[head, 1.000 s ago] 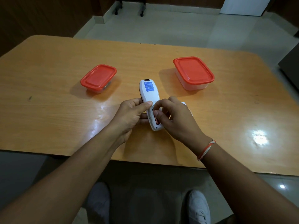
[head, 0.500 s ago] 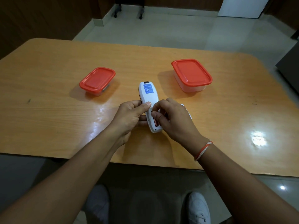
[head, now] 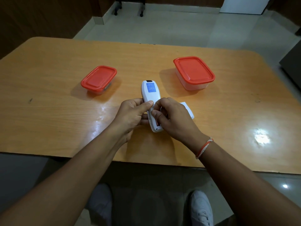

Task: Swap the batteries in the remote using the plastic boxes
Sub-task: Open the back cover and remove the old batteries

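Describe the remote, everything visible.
The remote is a white, smooth plastic handset lying back-up, long axis pointing away from the person, with a blue printed label and a dark window at its far end. The left hand grips its left side, thumb on the back; the right hand works at the near half, where an opening shows some red. Whether it rests on the table is unclear.
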